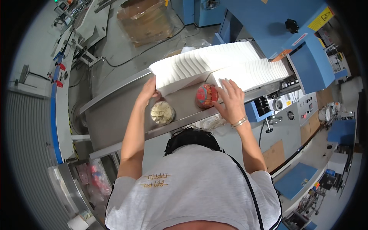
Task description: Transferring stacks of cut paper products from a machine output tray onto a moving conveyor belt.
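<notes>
Nearest us on the grey tabletop (111, 117) sits a pale-topped round container (162, 113); farther off, a red round object (207, 96) lies beside our right hand (231, 100), loosely spread near the right white stack (255, 74); our left hand (147, 92) curls at the left white stack (195, 65), its grip unclear to us

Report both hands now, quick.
Left hand: curled at the white stack; grip cannot be told.
Right hand: open, spread beside the red container.
</notes>
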Tool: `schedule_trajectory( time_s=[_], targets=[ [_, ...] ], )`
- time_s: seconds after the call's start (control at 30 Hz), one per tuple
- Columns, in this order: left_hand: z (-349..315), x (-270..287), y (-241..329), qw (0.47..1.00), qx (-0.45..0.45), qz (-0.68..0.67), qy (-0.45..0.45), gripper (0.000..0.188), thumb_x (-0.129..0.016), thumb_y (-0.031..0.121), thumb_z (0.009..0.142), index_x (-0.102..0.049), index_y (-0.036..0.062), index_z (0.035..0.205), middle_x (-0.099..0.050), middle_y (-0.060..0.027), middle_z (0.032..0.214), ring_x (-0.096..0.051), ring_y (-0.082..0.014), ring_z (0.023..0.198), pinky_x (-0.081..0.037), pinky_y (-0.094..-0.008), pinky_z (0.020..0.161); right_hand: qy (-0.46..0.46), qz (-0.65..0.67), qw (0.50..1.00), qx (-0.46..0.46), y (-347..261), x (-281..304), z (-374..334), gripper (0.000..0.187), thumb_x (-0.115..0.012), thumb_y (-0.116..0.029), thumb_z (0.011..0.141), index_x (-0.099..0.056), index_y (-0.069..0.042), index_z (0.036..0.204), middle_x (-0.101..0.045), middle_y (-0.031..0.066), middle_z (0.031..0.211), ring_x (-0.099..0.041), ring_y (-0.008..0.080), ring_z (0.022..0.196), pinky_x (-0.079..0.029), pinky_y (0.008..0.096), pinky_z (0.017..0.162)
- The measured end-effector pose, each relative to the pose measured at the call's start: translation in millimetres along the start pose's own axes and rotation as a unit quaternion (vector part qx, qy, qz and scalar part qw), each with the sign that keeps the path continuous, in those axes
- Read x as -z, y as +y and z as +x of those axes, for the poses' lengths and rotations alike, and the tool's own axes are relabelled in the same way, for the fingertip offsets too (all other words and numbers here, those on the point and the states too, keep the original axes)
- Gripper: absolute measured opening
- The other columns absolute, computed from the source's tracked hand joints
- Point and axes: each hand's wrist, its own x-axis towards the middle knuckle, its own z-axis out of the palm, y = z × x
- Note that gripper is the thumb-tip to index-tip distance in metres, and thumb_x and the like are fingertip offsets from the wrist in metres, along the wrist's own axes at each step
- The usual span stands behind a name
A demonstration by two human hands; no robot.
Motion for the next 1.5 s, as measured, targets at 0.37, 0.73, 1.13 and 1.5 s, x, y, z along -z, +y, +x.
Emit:
schedule_trajectory(
  time_s=[0.37,0.73,1.13,1.5],
  targets=[
    [10.1,-47.0,22.0,0.987,-0.057,-0.134,0.062,0.089,-0.041,0.062,0.088,-0.013,0.0010,0.145,-0.015,-0.0143,0.152,-0.013,-0.0257,0.140,-0.011,-0.0377,0.112,0.059,0.040,0.997,-0.030,80.0,22.3,20.3,0.038,-0.064,-0.011,0.078,-0.056,-0.001,0.114,-0.058,0.0179,0.112,-0.052,0.0367,0.103,-0.041,0.0433,0.087],
    [17.2,-41.4,9.0,0.962,-0.081,-0.191,0.176,0.087,-0.044,0.057,0.089,-0.011,0.0003,0.145,-0.021,-0.0153,0.149,-0.020,-0.0262,0.138,-0.016,-0.0347,0.111,0.047,-0.121,0.972,-0.196,197.9,-24.0,135.5,0.017,-0.053,-0.016,0.088,-0.056,-0.004,0.099,-0.060,0.0177,0.097,-0.058,0.0351,0.093,-0.047,0.0438,0.081],
    [17.0,-38.5,9.3,0.967,-0.101,-0.152,0.179,0.089,-0.049,0.057,0.087,-0.013,-0.0008,0.145,-0.021,-0.0166,0.149,-0.020,-0.0263,0.138,-0.016,-0.0331,0.110,0.051,-0.101,0.957,-0.268,200.4,-31.1,147.1,0.020,-0.052,-0.020,0.091,-0.060,-0.003,0.098,-0.063,0.0164,0.100,-0.060,0.0332,0.094,-0.048,0.0417,0.082],
    [14.1,-38.7,9.3,0.972,-0.079,-0.150,0.164,0.088,-0.050,0.055,0.087,-0.012,0.0007,0.145,-0.023,-0.0159,0.149,-0.021,-0.0263,0.138,-0.017,-0.0340,0.110,0.056,-0.129,0.946,-0.291,197.6,-33.6,149.9,0.022,-0.047,-0.020,0.093,-0.061,-0.004,0.097,-0.064,0.0189,0.099,-0.061,0.0349,0.093,-0.048,0.0441,0.079]
  ],
)
